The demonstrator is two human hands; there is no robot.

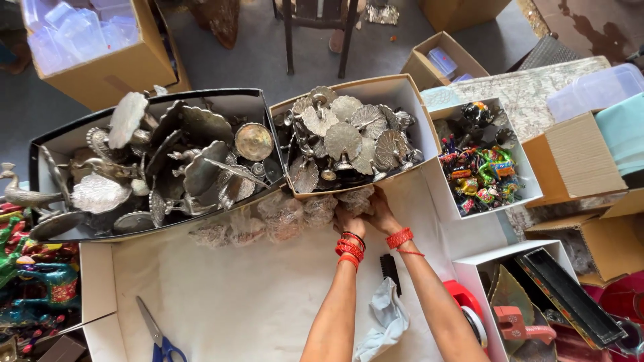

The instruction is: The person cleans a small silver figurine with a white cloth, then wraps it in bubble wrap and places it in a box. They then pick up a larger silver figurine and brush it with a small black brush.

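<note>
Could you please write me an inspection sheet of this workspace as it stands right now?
Surface: white sheet, partly bare.
Job's things: row of clear-wrapped items along the boxes' near edge; the wrapped item at the right end is under both hands.
Clutter: scissors, grey cloth, black comb, red tape dispenser.
Grippers: left hand and right hand both on the wrapped item; whether they grip it cannot be told.
Cables: nothing seen.
Surroundings: two boxes of silver metal pieces, box of coloured trinkets, cardboard boxes.
</note>
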